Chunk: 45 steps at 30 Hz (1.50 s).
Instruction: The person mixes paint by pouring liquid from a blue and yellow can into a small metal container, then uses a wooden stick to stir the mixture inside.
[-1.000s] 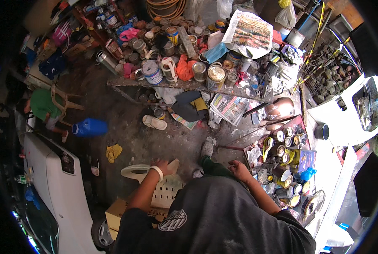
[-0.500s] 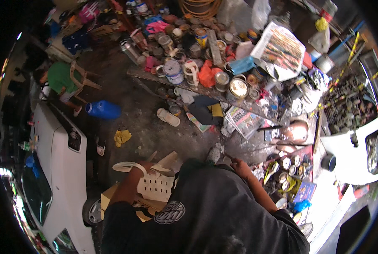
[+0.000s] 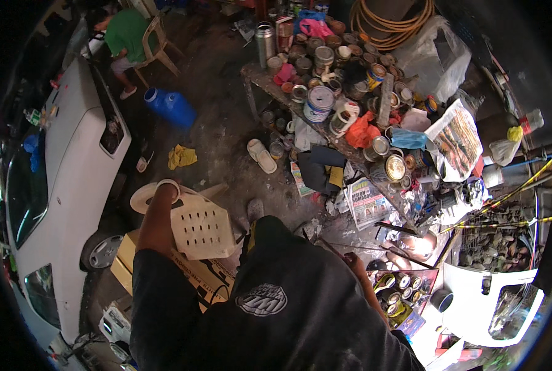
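Note:
My left hand (image 3: pixel 166 190) is at the curved armrest of a cream plastic chair (image 3: pixel 202 227), closed on it, with its fingers mostly hidden. The seat, with rows of slots, tilts up beside my body. On the other side, my right hand (image 3: pixel 352 262) is closed around a thin, dark stick (image 3: pixel 333 250) that points forward and to the left. What the stick belongs to cannot be made out. Cardboard boxes (image 3: pixel 192 272) lie under and behind the chair.
Paint cans (image 3: pixel 319 104) crowd a wooden bench (image 3: pixel 270 86) ahead. A white car (image 3: pixel 81 148) stands left, near a blue drum (image 3: pixel 169 106) and a person in green (image 3: pixel 126 37). A yellow cloth (image 3: pixel 182 156), slippers (image 3: pixel 262 156) and newspaper (image 3: pixel 367 203) lie on the floor. More cans (image 3: pixel 406 281) sit right.
My view has shifted, so the bench sits farther right. My left arm has reached forward and left with the chair, and more of its slotted seat shows. My right hand still holds the stick.

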Available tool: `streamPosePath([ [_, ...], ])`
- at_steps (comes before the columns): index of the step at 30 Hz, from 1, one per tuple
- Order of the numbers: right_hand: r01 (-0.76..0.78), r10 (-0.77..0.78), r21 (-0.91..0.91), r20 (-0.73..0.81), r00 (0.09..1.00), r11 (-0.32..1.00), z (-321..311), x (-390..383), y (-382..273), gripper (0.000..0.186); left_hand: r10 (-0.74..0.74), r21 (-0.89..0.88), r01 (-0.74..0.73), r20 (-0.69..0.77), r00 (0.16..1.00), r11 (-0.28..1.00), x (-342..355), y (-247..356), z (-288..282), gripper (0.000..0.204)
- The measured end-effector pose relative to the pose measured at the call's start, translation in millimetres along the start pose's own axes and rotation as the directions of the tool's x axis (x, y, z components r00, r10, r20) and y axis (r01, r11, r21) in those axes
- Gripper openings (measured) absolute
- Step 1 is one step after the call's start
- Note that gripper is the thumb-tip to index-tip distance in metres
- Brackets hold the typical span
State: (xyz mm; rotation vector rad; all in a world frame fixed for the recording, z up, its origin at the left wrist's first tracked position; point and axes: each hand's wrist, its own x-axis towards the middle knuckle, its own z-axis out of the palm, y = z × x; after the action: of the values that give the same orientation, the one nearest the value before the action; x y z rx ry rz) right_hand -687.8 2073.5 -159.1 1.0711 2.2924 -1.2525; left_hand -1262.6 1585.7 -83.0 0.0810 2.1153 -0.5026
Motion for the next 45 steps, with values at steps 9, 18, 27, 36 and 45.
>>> streamPosePath([
  [9,0.117,-0.117,0.001,0.094,0.989,0.993,94.0,45.4,-3.8,0.036,0.191,0.070,-0.177,-0.350,0.917,0.982,20.7,3.6,-35.0,0.059],
  [18,-0.077,0.098,-0.225,0.083,0.992,0.971,162.4,52.7,-36.4,0.040,0.308,0.154,-0.268,-0.375,0.874,0.951,61.5,15.1,-40.8,0.070],
  [27,0.176,-0.154,-0.035,0.339,0.928,0.984,133.2,67.9,-71.1,0.037,0.490,-0.138,-0.543,-0.291,0.822,0.829,36.5,58.2,-57.7,0.082],
  [36,-0.122,0.273,-0.378,0.377,0.885,0.918,106.4,190.7,-163.5,0.040,0.634,-0.344,-0.548,0.224,0.740,0.762,35.3,187.5,118.2,0.092],
  [45,0.329,-0.050,-0.683,0.394,0.918,0.652,199.1,463.2,-252.6,0.033,0.402,-0.602,-0.195,0.231,0.886,0.774,87.6,234.9,160.8,0.104],
])
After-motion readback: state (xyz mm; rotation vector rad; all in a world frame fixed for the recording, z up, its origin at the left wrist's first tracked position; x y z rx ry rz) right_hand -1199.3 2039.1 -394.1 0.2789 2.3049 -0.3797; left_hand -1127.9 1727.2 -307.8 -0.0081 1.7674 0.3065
